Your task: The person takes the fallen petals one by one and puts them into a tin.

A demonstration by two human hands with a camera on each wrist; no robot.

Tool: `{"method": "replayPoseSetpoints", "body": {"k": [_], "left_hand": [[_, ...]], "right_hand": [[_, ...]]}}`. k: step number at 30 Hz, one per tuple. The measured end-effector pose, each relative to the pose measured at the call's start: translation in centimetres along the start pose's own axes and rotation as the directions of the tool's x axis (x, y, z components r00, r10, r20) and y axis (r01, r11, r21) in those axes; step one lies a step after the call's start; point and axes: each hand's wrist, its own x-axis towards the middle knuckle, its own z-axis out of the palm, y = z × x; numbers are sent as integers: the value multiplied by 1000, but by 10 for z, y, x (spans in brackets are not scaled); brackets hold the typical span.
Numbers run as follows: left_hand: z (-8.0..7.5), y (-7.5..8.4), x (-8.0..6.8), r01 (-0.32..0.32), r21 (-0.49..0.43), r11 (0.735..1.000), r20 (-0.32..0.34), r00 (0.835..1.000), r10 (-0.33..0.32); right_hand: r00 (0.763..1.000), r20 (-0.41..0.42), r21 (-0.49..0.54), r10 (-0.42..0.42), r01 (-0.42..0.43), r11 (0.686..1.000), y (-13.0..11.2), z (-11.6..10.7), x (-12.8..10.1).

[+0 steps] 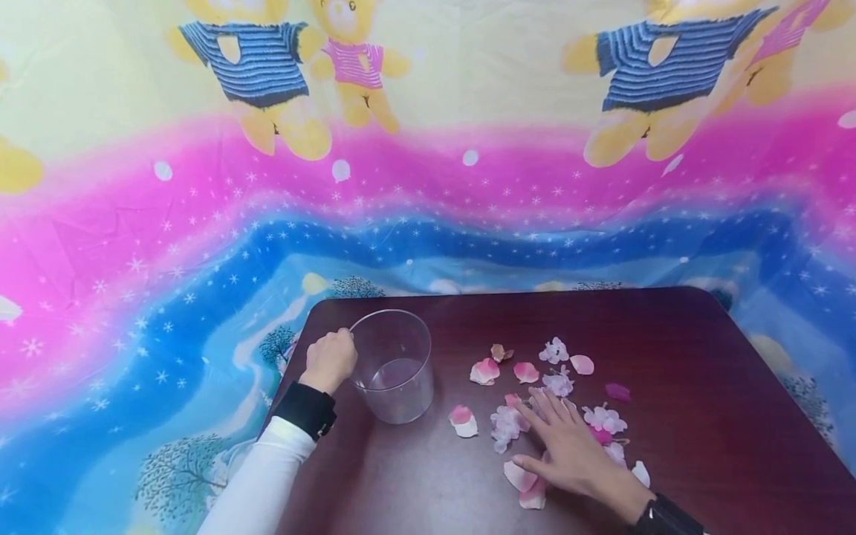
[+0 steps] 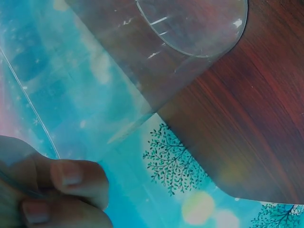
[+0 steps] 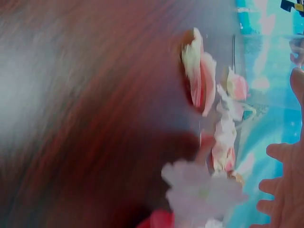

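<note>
A clear round plastic container [image 1: 401,401] stands on the left part of the table. My left hand [image 1: 332,360] grips its rim, fingers curled over the edge; in the left wrist view the thumb and a finger [image 2: 78,185] pinch that rim. Over the scattered flowers and petals on the right, my right hand [image 1: 568,449] is spread with straight fingers. Pale flower heads [image 1: 508,427] and pink-and-white petals [image 1: 524,479] lie around and partly under it. The right wrist view has a pale flower [image 3: 202,192] blurred near the palm; whether the hand touches it, I cannot tell.
The dark brown table [image 1: 702,386] has rounded back corners. Behind it hangs a printed cloth [image 1: 468,178] with bears and trees. Farther back lie a brown dried piece [image 1: 500,353], a magenta petal [image 1: 618,392] and a white flower [image 1: 553,350].
</note>
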Motion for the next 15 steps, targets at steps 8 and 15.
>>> {"method": "replayPoseSetpoints", "body": {"k": [8,15], "left_hand": [[2,1,1,19,17,1000,9,1000,-19],[3,2,0,19,18,1000,-5,1000,-19]], "right_hand": [[998,-34,10,61,-60,998,22,-14,0],[991,-80,-30,105,-108,994,55,-31,3]]}}
